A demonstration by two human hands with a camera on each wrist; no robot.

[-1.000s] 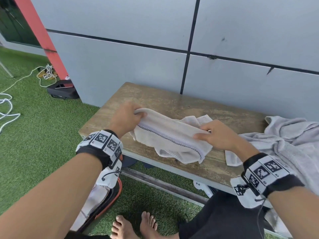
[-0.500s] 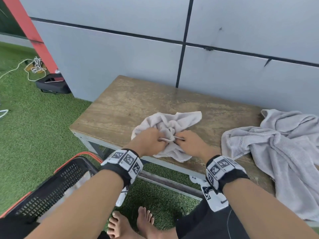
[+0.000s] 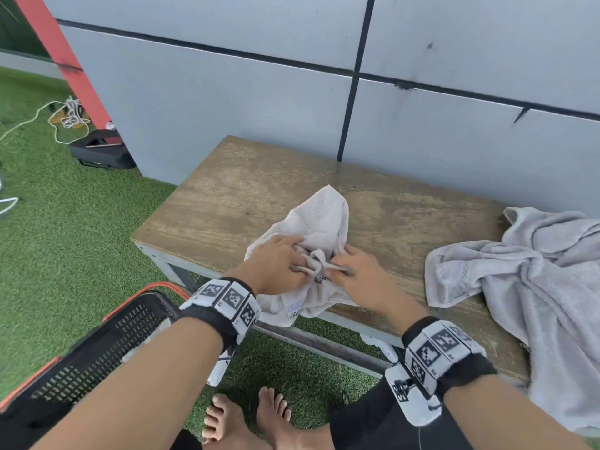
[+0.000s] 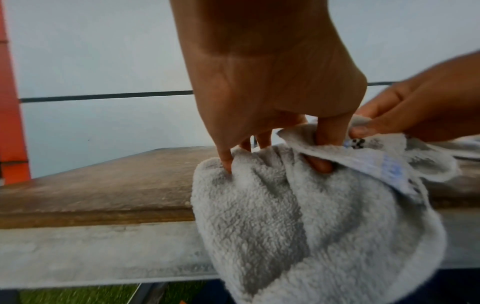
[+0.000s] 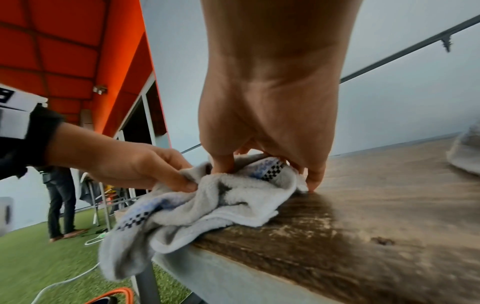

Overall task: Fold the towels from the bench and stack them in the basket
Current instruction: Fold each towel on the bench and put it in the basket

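Observation:
A small pale grey towel [image 3: 319, 222] with a checkered border lies bunched on the wooden bench [image 3: 227, 206], partly hanging over its near edge. My left hand [image 3: 279, 264] pinches a fold of this towel [image 4: 285, 205]. Close beside it on the right, my right hand [image 3: 357, 274] pinches the same towel [image 5: 221, 201]. The fingertips of both hands almost meet at the gathered middle. A black basket with an orange rim [image 3: 97, 345] stands on the grass at the lower left, beneath my left forearm.
A larger crumpled grey towel [image 3: 535, 287] covers the bench's right end. A grey panelled wall [image 3: 422, 125] runs right behind the bench. On the green turf at far left lie a black box [image 3: 100, 154] and white cables [image 3: 69, 115]. My bare feet [image 3: 250, 417] are below.
The towel, held stretched between both hands a second ago, has been gathered into a bunch at the bench's near edge. Both hands have come together at its middle.

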